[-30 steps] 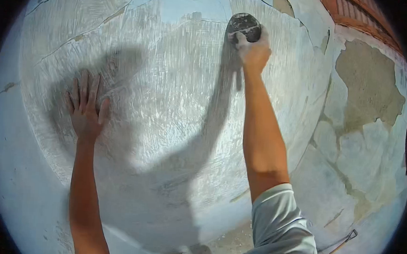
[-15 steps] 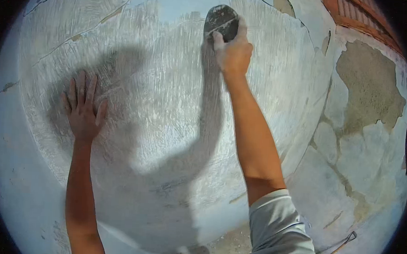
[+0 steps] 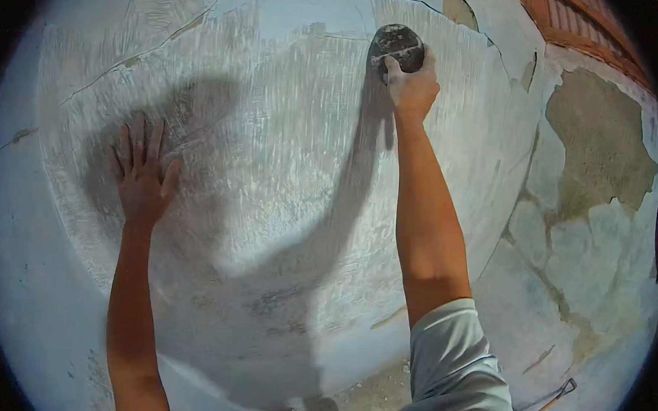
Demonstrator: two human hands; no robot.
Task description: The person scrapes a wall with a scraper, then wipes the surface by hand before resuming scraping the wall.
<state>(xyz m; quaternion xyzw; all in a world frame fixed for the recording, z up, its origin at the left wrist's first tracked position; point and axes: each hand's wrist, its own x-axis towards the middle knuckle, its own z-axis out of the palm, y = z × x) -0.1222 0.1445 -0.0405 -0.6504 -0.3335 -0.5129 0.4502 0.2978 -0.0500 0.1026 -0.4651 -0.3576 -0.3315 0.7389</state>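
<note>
A dark, round, flat tool (image 3: 399,48) with whitish smears is against the upper part of the pale, scratched wall (image 3: 287,159). My right hand (image 3: 414,85) grips it from the lower right, the thumb lying over its face. On the left of the wall, my left hand (image 3: 145,172) lies flat with its fingers spread and holds nothing. Shadows of my arms and head fall across the wall between and around the hands.
Cracks run along the upper wall. To the right, a brown bare patch (image 3: 600,141) shows where the surface has come off. Orange beams (image 3: 590,45) cross the top right corner. A wooden-handled tool (image 3: 547,404) leans at the lower right.
My right hand and the round tool have moved to the right and slightly down over the wall. My left hand stays flat, a little further right in the view.
</note>
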